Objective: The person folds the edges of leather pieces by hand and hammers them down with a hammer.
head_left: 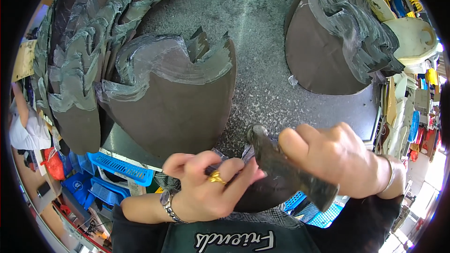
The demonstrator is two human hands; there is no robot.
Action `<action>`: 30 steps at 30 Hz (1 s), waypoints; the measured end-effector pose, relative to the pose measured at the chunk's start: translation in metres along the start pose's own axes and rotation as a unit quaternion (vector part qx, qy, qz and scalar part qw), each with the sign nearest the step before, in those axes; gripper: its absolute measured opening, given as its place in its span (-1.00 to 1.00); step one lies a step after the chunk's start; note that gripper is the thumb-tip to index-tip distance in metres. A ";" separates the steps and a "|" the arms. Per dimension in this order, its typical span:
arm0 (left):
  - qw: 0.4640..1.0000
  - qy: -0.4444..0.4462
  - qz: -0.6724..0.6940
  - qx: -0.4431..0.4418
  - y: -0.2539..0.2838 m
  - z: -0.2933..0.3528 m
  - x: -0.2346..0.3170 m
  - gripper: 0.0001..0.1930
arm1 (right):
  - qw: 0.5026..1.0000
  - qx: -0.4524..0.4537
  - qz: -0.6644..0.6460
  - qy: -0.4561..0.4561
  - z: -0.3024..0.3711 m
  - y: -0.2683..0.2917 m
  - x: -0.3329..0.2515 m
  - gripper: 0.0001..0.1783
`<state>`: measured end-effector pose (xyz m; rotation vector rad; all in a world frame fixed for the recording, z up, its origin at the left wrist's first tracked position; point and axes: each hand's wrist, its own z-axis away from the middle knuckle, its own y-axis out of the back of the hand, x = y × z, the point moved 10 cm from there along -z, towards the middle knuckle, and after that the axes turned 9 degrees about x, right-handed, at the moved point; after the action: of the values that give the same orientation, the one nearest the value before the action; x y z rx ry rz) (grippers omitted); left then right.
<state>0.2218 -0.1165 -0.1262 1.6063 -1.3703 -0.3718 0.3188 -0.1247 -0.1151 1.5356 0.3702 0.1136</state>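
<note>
Now the hammer (281, 165) is gripped in the right hand (335, 159), over the dark piece (268, 193) held by the left hand (206, 185) at the bench (262, 65) edge. This one seems unfinished; which stacks (173, 117) are done can't be told.

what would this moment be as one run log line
left hand: holds dark piece | right hand: holds hammer | hammer contact: cannot tell | table: fanned brown pieces at left and right
</note>
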 end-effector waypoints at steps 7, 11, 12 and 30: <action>0.999 -0.019 -0.004 -0.033 -0.011 0.005 0.008 -0.75 | 0.995 -0.014 -0.088 -0.038 0.021 0.003 0.002 -0.78; 0.998 0.014 0.049 -0.027 -0.015 -0.007 0.006 -0.67 | 0.972 -0.064 -0.174 -0.145 0.053 0.008 0.021 -0.77; 0.995 0.005 0.075 -0.067 -0.026 -0.014 0.007 -0.67 | 0.963 -0.045 -0.207 -0.166 0.063 0.005 0.020 -0.77; 0.995 -0.099 -0.005 0.020 -0.032 -0.154 -0.008 -0.53 | 0.819 0.408 -0.036 -0.402 0.153 0.060 0.170 -0.73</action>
<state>0.3518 -0.0410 -0.0782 1.6436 -1.5272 -0.5258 0.5342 -0.2169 -0.0848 2.2299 -0.2597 -0.8455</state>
